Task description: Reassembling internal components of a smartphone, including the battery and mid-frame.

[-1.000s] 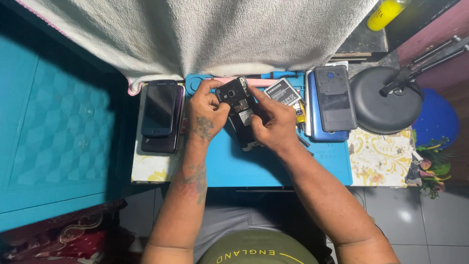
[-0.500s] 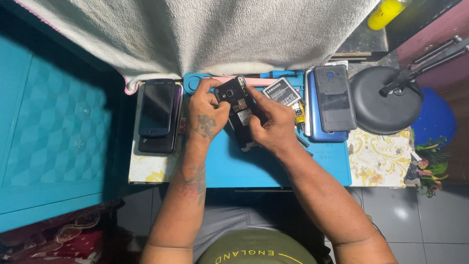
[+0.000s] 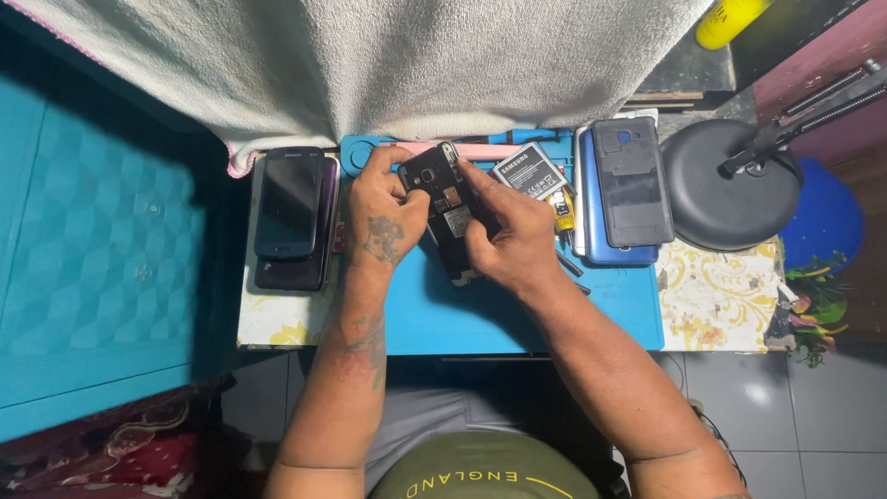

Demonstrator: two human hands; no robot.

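I note grey floor tiles nearest, then a blue work mat on a small table. Above the mat, my left hand and right hand both clasp 1 opened black phone, long axis tilted, camera end pointing far-left. Beyond: a loose battery, grey cloth.

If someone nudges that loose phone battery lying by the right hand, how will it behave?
The battery looks like a flat, stiff slab, so it would probably slide, not roll or tip. It seems light for its size. It overlaps small tools beside the blue mat, so it may rock.
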